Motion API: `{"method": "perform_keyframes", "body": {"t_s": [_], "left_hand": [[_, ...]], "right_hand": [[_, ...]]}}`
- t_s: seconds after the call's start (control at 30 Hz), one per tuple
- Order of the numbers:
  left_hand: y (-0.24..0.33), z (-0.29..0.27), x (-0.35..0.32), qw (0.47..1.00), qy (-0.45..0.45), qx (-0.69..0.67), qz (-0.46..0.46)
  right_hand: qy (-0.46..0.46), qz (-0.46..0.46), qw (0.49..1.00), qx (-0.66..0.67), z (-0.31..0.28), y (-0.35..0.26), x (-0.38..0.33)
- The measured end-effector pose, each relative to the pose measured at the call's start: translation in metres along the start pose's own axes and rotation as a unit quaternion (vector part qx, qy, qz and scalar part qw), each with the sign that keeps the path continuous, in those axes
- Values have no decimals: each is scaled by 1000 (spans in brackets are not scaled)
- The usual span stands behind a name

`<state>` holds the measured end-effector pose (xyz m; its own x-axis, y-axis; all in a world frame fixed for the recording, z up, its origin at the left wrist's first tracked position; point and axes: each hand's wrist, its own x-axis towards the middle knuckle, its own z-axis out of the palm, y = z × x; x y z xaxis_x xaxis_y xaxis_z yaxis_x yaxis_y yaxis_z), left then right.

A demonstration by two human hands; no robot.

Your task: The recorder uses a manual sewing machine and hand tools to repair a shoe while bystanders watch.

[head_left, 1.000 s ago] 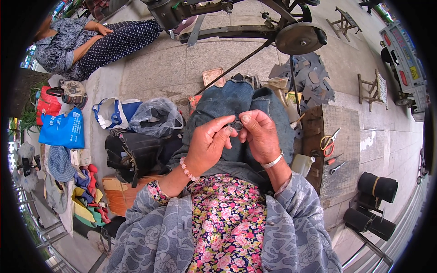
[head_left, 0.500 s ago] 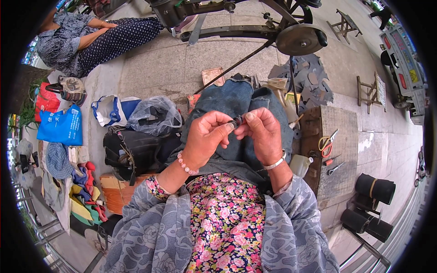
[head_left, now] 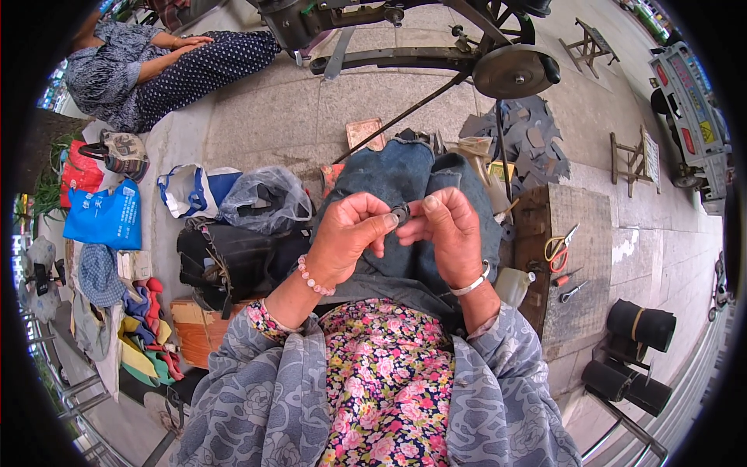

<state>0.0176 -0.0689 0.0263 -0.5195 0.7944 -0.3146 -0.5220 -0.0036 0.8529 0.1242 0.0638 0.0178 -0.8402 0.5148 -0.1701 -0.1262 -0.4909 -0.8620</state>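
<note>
Over my denim-covered lap (head_left: 385,173), both hands meet around a small round metal bobbin (head_left: 401,214). My left hand (head_left: 348,237) pinches it between thumb and forefinger, its round face turned up. My right hand (head_left: 450,233) is closed in a pinch close beside it, its fingertips touching or nearly touching the bobbin's dark edge. Whatever lies between the right thumb and finger is too small to make out. A beaded bracelet (head_left: 311,278) circles the left wrist, and a silver bangle (head_left: 473,282) the right.
Ahead stands a hand-cranked sewing machine (head_left: 420,56). On my right, a wooden box (head_left: 580,311) carries scissors (head_left: 559,251) and small tools, near dark rolls (head_left: 640,323). Bags, including a black one (head_left: 233,261), and cloth pieces lie left. A seated person (head_left: 175,74) is far left.
The bobbin shows more of its round face between my left fingers, and my right fingers have shifted slightly around it. The seated person's hand has moved a little.
</note>
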Motion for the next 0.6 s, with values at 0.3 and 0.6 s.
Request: {"method": "perform_keyframes", "body": {"t_s": [0.3, 0.6], "left_hand": [[14, 8, 9, 914, 44, 289, 282], [32, 17, 6, 723, 5, 508, 469]], "right_hand": [[14, 116, 984, 136, 0, -15, 2], [-30, 157, 968, 195, -4, -10, -4]]}}
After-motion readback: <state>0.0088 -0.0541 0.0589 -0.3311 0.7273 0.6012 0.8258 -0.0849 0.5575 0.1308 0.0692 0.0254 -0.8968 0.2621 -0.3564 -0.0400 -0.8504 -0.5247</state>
